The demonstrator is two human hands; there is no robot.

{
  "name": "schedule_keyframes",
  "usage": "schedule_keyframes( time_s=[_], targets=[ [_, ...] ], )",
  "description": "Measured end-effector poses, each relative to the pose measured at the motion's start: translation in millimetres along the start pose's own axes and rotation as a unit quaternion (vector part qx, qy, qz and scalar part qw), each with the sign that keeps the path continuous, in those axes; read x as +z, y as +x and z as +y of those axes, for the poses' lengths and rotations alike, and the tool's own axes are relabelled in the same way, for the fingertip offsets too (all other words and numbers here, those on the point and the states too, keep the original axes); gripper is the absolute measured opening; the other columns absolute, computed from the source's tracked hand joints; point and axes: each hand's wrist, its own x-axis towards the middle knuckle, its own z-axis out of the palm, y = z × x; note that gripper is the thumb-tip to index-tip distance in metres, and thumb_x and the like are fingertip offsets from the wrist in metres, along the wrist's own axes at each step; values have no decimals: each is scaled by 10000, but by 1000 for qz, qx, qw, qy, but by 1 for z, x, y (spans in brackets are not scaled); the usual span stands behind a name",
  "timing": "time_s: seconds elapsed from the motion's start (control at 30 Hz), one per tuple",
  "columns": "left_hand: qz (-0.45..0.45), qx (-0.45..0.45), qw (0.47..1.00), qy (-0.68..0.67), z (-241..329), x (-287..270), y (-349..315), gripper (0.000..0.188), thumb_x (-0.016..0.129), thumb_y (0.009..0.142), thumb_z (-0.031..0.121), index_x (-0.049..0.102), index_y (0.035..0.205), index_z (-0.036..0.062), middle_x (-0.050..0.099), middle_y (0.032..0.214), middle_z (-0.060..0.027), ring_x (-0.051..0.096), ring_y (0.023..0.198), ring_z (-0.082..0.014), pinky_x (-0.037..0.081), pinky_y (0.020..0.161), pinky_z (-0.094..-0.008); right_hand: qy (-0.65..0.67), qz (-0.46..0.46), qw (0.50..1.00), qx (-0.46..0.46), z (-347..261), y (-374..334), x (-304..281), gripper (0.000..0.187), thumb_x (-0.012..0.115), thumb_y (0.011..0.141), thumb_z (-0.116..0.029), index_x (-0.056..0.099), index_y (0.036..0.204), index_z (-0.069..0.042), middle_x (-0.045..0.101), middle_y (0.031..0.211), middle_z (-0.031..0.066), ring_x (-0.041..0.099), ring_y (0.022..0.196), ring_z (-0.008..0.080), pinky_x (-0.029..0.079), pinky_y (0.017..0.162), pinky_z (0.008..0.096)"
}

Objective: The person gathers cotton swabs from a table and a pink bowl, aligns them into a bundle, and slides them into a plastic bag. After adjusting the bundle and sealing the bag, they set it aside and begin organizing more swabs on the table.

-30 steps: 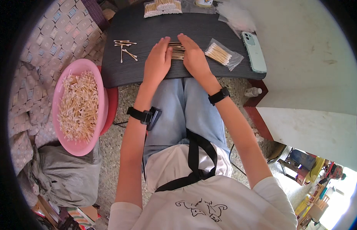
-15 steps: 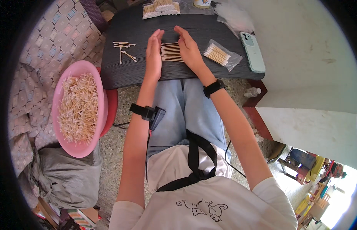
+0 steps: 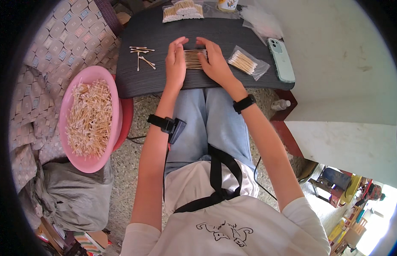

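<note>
A row of cotton swabs [image 3: 193, 59] lies side by side on the dark table, spanning the gap between my two hands. My left hand [image 3: 176, 62] stands on edge at the row's left end, fingers stretched forward and slightly bent. At the opposite end is my right hand [image 3: 214, 63], its fingers extended and its thumb by the swab tips. Both palms face inward and hide the ends of the row. Right of my right hand, a clear plastic bag [image 3: 261, 68] holds a bundle of cotton swabs [image 3: 242, 62]. Several loose swabs [image 3: 141, 57] are scattered left of my left hand.
At the far edge sit packed swab bundles [image 3: 182, 12], a bottle [image 3: 227, 5] and clear plastic bags [image 3: 262, 21]. A pale green phone [image 3: 281, 59] lies at the table's right edge, near the wall. Left of the table stands a pink basin [image 3: 114, 128] full of swabs.
My right hand has shifted slightly right and nearer, its fingers more bent over the row's right end. The view has shifted a little, and both hands still flank the swabs.
</note>
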Motion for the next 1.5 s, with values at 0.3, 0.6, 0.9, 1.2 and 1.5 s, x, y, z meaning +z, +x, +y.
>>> schedule_keyframes(
  time_s=[0.3, 0.6, 0.9, 1.2, 1.5],
  targets=[
    [2, -4, 999, -41, -7, -2, 4, 361, 328, 1012, 286, 531, 1169, 32, 603, 1164, -119, 540, 1116, -212, 373, 967, -311, -20, -71, 996, -46, 0, -7, -14, 790, 706, 774, -150, 259, 1421, -78, 387, 1372, 205, 334, 1293, 386, 305, 1060, 439],
    [-28, -38, 995, -83, -4, 1, 3, 422, 308, 1013, 326, 418, 1300, 36, 465, 1333, -127, 394, 1262, -210, 274, 1057, -322, 134, 49, 985, 97, 6, 2, 11, 604, 500, 936, -128, 172, 1425, 5, 418, 1332, 267, 436, 1235, 362, 381, 992, 381],
    [-55, -42, 989, -133, -9, -1, 5, 438, 352, 1003, 318, 386, 1341, 39, 419, 1382, -133, 350, 1305, -212, 249, 1088, -327, 199, 63, 973, 98, 18, 5, 14, 522, 479, 944, -120, 250, 1395, 11, 429, 1327, 255, 444, 1233, 334, 367, 1006, 372],
    [-100, 221, 912, 331, 2, -39, -25, 341, 581, 866, 122, 542, 1192, 31, 523, 1261, -148, 489, 1184, -331, 378, 1014, -416, -99, 28, 993, -56, -6, -24, -15, 317, 606, 834, -98, 585, 1141, -25, 529, 1230, 177, 498, 1135, 370, 417, 969, 420],
    [-104, 271, 868, 404, 8, -37, -31, 244, 600, 837, 99, 641, 1065, 22, 537, 1257, -126, 507, 1170, -312, 384, 1022, -449, -201, 29, 974, -95, -8, -30, -9, 230, 646, 805, -136, 669, 1015, -47, 560, 1215, 139, 531, 1101, 320, 469, 913, 394]
  ],
)
